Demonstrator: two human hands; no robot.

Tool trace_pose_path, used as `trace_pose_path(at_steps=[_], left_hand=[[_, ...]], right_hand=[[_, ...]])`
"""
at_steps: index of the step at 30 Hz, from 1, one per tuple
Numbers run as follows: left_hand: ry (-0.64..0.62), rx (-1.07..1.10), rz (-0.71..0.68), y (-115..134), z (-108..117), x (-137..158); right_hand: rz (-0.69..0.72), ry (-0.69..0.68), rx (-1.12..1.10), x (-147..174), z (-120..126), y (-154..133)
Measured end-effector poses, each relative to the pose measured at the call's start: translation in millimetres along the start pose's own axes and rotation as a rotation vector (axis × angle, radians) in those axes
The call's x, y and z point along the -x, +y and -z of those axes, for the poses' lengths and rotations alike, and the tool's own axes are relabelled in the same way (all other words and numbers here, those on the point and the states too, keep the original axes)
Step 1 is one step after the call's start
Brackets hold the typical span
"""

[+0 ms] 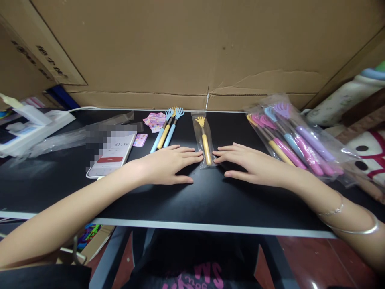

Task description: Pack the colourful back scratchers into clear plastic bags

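Note:
A yellow back scratcher (205,142) lies inside a clear plastic sleeve (197,134) at the middle of the black table. My left hand (173,164) rests flat just left of it, fingers stretched toward the sleeve's edge. From the other side my right hand (248,164) reaches in, fingers spread, fingertips at the sleeve's right edge. Neither hand grips anything. Beyond my left hand lie unwrapped back scratchers (164,136), two blue and one yellow. Several more in pink, purple, blue and yellow fill a clear bag (296,140) on the right.
Small pink printed cards (155,120) lie behind a phone (112,154) at the left. Empty plastic sleeves (81,132) stretch toward a white power strip (36,128). A cardboard wall (192,52) closes off the back; a pale bottle (343,98) and a plush toy (367,156) stand at the right.

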State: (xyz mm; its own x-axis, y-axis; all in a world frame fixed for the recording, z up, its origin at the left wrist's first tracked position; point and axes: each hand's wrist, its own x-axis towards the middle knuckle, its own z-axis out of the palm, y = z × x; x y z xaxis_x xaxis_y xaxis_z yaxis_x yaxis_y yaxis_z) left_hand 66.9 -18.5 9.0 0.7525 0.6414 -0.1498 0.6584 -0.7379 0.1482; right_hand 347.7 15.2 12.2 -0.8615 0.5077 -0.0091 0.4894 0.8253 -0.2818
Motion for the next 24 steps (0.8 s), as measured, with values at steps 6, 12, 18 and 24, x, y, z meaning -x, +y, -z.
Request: trace_pose_path(at_steps=[6, 12, 18, 24], left_hand=[[-0.026, -0.010, 0.023, 0.7, 0.7, -0.3], [-0.011, 0.001, 0.020, 0.8, -0.4, -0.1], [-0.038, -0.030, 0.020, 2.2, 1.2, 0.1], [-0.046, -0.039, 0.019, 2.4, 1.5, -0.2]], right_hand=[[0.001, -0.076, 0.028, 7.5, 2.2, -3.2], [0.002, -0.090, 0.043, 17.9, -3.0, -4.2], [-0.010, -0.078, 0.078, 19.3, -7.6, -5.9], [-0.005, -0.102, 0.097, 15.8, -5.5, -8.0]])
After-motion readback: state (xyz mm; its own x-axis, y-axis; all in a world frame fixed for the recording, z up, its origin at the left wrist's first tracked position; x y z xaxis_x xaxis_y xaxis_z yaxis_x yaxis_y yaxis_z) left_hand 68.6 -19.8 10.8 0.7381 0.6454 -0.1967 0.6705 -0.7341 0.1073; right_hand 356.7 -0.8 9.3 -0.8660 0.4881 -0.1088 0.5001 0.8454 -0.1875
